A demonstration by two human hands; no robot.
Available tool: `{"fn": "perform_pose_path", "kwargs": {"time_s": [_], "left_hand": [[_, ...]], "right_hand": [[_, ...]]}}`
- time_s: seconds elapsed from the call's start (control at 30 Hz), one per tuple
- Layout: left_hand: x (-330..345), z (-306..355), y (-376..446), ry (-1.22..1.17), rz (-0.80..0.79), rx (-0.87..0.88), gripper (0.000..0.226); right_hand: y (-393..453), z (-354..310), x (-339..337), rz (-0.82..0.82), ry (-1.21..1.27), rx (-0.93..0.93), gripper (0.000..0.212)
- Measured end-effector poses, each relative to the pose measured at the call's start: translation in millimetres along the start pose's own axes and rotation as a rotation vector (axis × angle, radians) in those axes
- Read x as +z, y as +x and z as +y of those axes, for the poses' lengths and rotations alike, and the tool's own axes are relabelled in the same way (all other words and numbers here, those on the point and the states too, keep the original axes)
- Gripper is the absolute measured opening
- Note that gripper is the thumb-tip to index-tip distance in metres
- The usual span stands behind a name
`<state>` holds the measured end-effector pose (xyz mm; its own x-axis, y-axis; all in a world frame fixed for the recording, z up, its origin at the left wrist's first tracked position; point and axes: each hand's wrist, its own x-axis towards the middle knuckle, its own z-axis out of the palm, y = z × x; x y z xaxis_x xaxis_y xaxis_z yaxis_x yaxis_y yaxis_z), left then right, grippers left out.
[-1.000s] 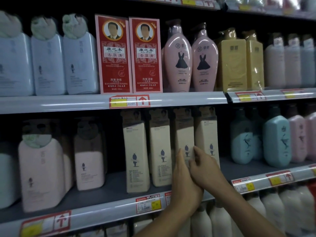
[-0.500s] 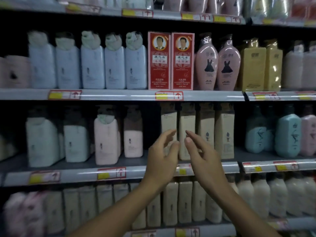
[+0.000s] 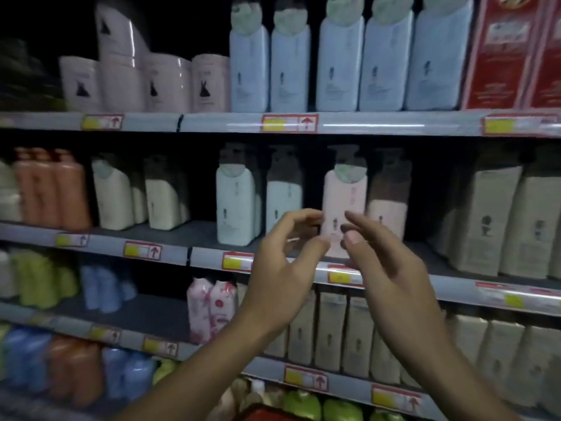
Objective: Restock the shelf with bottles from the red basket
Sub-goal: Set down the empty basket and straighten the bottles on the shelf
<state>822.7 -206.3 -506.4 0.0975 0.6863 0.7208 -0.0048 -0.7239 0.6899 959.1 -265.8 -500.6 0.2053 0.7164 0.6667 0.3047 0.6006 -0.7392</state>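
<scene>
hands: 2, left grip [image 3: 280,262] and right grip [image 3: 385,268] both released, empty | pink bottle [image 3: 344,208]: 1, behind fingertips

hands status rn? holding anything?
Left hand: open, fingers loosely curled, holding nothing, in front of the pink bottle.
Right hand: open, holding nothing, beside the left.

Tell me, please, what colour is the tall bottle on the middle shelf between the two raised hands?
Pale pink bottle, with a greenish cap; head view.
</scene>
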Motion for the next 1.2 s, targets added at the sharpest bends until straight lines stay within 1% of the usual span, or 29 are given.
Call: {"fn": "perform_pose_path", "kwargs": {"time_s": [0.1,0.17,0.27,0.33,0.4,0.53,0.6,0.63,0.73,0.8,0.87,1.0,1.1,1.17,1.2], "left_hand": [[-28,-32,26,0.000,0.063,-0.048,0.031],[-49,-39,43,0.001,0.114,-0.095,0.034],[-79,-29,74,0.005,0.134,-0.179,0.034],[-101,-13,92,0.007,0.132,-0.253,0.031],[-125,10,112,0.018,0.108,-0.312,0.030],[-177,76,152,0.065,0.121,-0.406,0.039],[-199,116,172,0.086,0.128,-0.454,0.044],[-209,136,181,0.102,0.119,-0.479,0.042],[-233,193,195,0.107,0.124,-0.601,0.028],[-245,223,196,0.098,0.143,-0.666,0.027],[-253,244,192,0.087,0.182,-0.702,0.028],[-268,278,184,0.123,0.241,-0.713,0.031],[-283,298,174,0.138,0.298,-0.702,0.030],[-295,304,167,0.151,0.297,-0.717,0.028],[-301,307,163,0.164,0.272,-0.732,0.029]], "right_hand": [[29,12,37,-0.022,0.037,-0.030,0.050],[49,13,60,-0.065,0.056,-0.034,0.050],[79,3,87,-0.161,0.071,0.046,0.047],[96,-16,101,-0.216,0.074,0.109,0.049],[115,-43,114,-0.265,0.047,0.143,0.053],[150,-118,141,-0.401,0.043,0.248,0.047],[166,-162,150,-0.420,0.053,0.303,0.047],[172,-183,152,-0.420,0.057,0.333,0.046],[178,-245,150,-0.410,0.059,0.421,0.046],[178,-275,144,-0.409,0.038,0.464,0.046],[180,-294,139,-0.414,0.025,0.494,0.045],[184,-312,135,-0.446,0.026,0.508,0.042],[178,-324,141,-0.514,0.022,0.473,0.041],[171,-329,152,-0.548,0.016,0.463,0.042],[165,-333,159,-0.548,0.017,0.470,0.042]]}}
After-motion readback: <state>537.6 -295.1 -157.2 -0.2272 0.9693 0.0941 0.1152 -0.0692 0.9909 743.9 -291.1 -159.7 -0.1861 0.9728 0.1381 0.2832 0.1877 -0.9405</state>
